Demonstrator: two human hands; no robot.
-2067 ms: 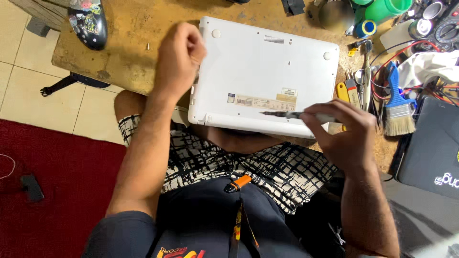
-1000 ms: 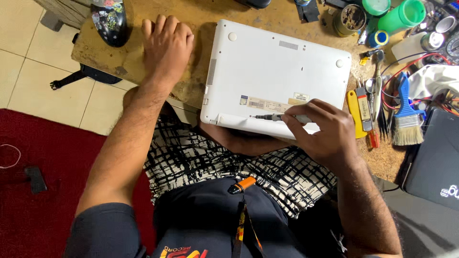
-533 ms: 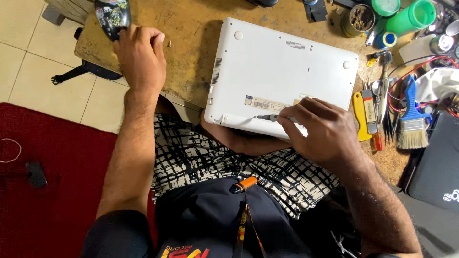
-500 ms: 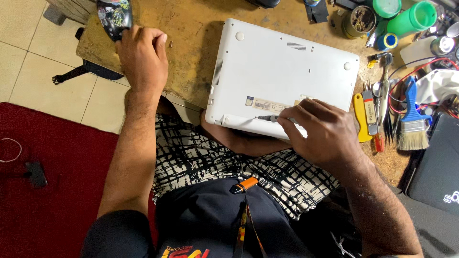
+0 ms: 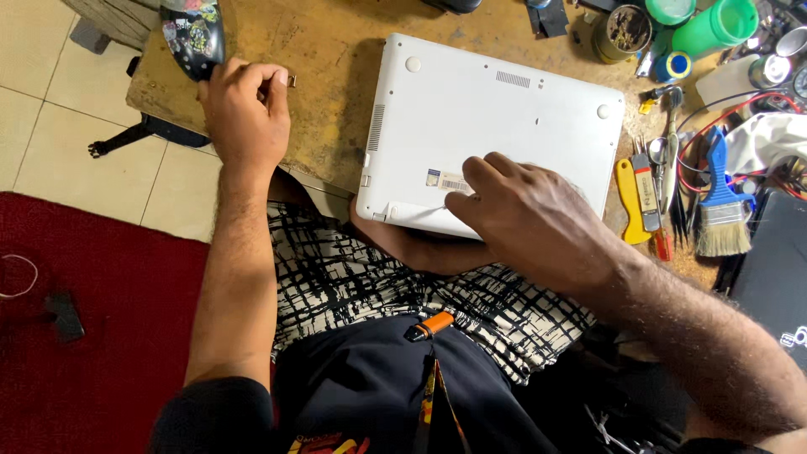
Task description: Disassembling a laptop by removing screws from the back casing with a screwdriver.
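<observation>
A worn wooden table point(image 5: 319, 34) fills the view from twelve to three o'clock, its surface scratched and stained. Pale floor tiles point(image 5: 50, 126) lie at ten o'clock, and a red rug point(image 5: 109, 336) spreads toward eight o'clock.

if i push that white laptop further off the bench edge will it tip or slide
The white laptop already overhangs the wooden bench at its near edge, so pushing further probably tips it toward the lap. Its smooth shell looks slippery, though the round feet may grip. It looks rigid, so it should move as one piece. The right hand pressing on it steadies it.
</observation>
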